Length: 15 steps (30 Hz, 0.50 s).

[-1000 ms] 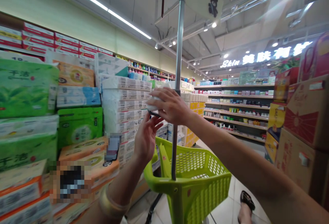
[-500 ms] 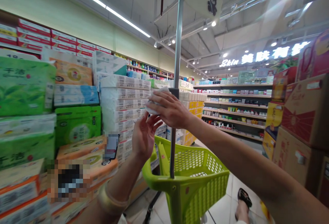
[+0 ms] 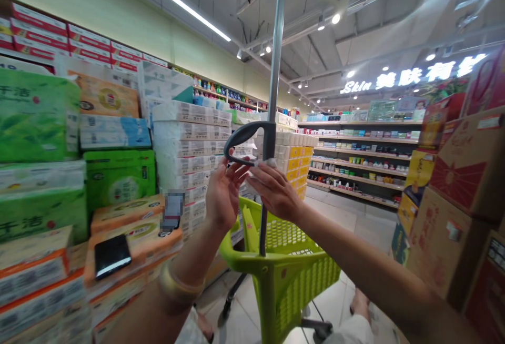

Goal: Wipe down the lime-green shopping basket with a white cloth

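- Tissue packs [image 3: 39, 123]: green, blue and orange, stacked well out to the left of the left hand. A dark phone [image 3: 112, 255] lies face up on an orange pack, below and left of that hand.
- Left hand [image 3: 223, 196]: gold bracelet [image 3: 177, 287] at the wrist. The palm is turned rightward and the fingers are loosely apart, pointing up. The fingertips come up to the underside of the handle and clamp on nothing that shows.
- Handle [image 3: 244, 134]: a dark grey curved loop just above both hands. It is fixed to the metal pole [image 3: 275, 60], which rises past the right hand's fingertips.
- White wipe [image 3: 263, 163]: small and crumpled, held at the right hand's fingertips. It sits against the handle's lower bar, close to where the bar joins the pole.
- Right hand [image 3: 276, 192]: comes in from the right with its fingers drawn together on the wipe, just beside the left hand's fingertips.
- Green basket [image 3: 288, 275]: mesh-walled, directly below both hands, with the pole passing down into its near rim.
- Shelves [image 3: 355, 168] and cartons [image 3: 469, 175]: far to the right of the right hand.
- Step in hand, as judged: wiping the handle, with the wipe at the lower bar's pole end.
- Next move, as judged: a further pass calls for firm pressure on the wipe along the curve, with the left hand steadying the loop so the light basket does not roll away.
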### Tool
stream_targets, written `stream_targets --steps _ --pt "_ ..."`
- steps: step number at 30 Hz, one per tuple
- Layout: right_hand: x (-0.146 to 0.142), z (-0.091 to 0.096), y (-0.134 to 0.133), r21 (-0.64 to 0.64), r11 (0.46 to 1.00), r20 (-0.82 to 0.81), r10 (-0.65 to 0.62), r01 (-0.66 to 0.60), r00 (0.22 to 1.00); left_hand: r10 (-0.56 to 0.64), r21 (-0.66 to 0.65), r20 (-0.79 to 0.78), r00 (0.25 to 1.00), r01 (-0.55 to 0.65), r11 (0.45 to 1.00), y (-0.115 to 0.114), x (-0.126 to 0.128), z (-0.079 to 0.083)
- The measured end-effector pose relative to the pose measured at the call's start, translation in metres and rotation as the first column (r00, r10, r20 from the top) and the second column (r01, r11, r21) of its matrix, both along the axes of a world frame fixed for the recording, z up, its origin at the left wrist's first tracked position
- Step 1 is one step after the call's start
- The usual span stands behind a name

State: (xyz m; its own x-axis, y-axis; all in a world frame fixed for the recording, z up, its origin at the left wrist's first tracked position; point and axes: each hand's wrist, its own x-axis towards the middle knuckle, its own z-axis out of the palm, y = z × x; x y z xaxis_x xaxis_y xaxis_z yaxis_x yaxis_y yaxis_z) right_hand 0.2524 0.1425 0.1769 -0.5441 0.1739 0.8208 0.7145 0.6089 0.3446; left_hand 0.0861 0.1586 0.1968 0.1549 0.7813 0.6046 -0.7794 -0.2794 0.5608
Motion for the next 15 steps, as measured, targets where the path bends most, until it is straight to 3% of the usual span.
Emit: stream_targets --steps 3,6,9,12,15 --pt "-0.010 -0.040 0.000 -0.022 1.000 -0.343 -0.011 0.003 0.939 0.017 -0.005 -0.028 0.999 -0.017 1.000 0.001 0.006 -0.012" --pt "-0.029 -0.079 0.004 -0.102 0.992 -0.677 -0.016 -0.072 0.736 0.035 -0.052 -0.125 0.992 -0.042 0.998 0.001 0.012 -0.030" --pt "-0.045 -0.113 0.007 -0.196 0.951 -0.814 -0.023 -0.238 0.580 0.059 -0.063 -0.257 0.965 -0.077 0.995 0.000 0.019 -0.052" --pt "-0.052 -0.147 0.002 -0.284 0.905 -0.830 -0.067 -0.316 0.553 0.044 -0.055 -0.390 0.920 -0.071 0.996 0.001 0.027 -0.072" --pt "-0.048 -0.175 -0.009 -0.408 0.883 -0.748 -0.177 -0.234 0.640 -0.007 -0.067 -0.453 0.892 -0.027 0.997 0.005 0.031 -0.090"
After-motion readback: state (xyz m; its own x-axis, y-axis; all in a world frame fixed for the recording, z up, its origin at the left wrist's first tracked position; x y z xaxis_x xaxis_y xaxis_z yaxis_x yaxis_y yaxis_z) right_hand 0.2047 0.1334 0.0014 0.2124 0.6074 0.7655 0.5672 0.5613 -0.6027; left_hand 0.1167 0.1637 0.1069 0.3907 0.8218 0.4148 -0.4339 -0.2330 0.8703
